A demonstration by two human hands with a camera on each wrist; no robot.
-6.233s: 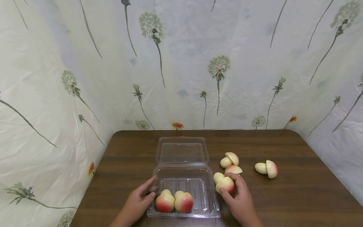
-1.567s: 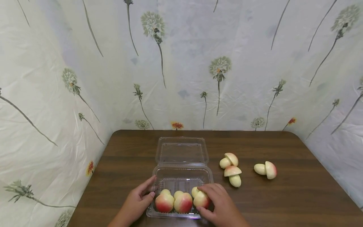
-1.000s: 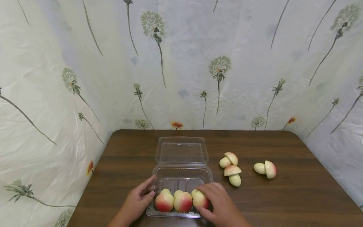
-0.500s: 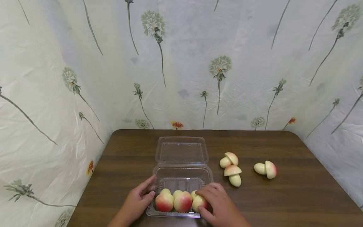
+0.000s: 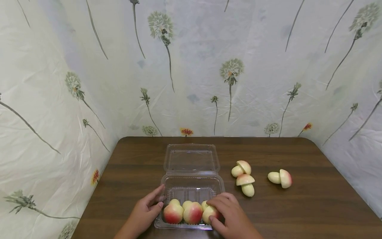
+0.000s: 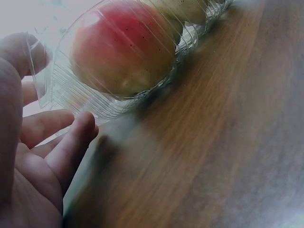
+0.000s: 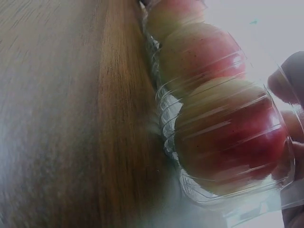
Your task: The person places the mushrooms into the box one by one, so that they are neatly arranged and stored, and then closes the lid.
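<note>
A clear plastic clamshell container [image 5: 191,181] lies open on the brown table [image 5: 298,205], its lid [image 5: 191,158] flat behind it. Three peach-and-red mushroom-shaped toys fill its front row: left [image 5: 173,213], middle [image 5: 193,212] and right [image 5: 208,213]. My right hand [image 5: 219,209] grips the right toy, fingers over its top and thumb at its near side. My left hand [image 5: 155,199] holds the container's front left corner between thumb and fingers. In the left wrist view my fingers [image 6: 71,142] lie beside the ribbed wall around a toy [image 6: 123,47]. The right wrist view shows toys [image 7: 228,142] through the wall.
Three more mushroom toys lie on the table right of the container: one [image 5: 241,168] nearest the lid, one [image 5: 245,184] just below it, one [image 5: 280,178] farther right. Flower-printed sheeting [image 5: 191,83] walls the table at the back and both sides.
My right hand brought a toy from the table into the container's front right and in the last second pressed it slightly lower. The left hand has not moved.
</note>
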